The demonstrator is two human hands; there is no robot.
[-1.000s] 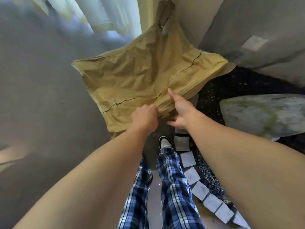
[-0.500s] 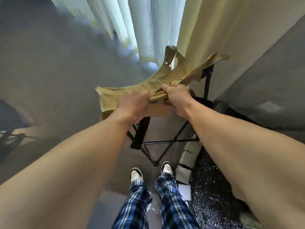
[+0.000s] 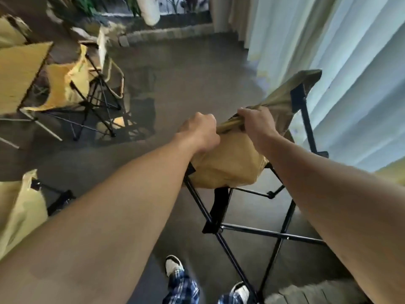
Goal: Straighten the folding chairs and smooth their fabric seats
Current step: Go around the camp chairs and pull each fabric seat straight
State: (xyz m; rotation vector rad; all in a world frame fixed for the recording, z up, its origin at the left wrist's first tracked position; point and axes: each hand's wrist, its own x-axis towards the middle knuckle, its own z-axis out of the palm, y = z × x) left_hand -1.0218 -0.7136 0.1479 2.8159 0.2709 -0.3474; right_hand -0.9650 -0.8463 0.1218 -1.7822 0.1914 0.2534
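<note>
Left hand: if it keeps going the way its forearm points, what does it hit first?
Beyond the left hand gripping the chair fabric, the way looks free over bare floor; the pale curtain lies further off, though depth is unclear.

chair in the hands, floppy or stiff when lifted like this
Likely both: the fabric bunches and sags where the left hand and right hand grip it, while the thin frame looks rigid. Probably light, and apt to swing.

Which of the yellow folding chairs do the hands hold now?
The chair by the curtain: left hand and right hand grip its fabric; the others stand untouched.
</note>
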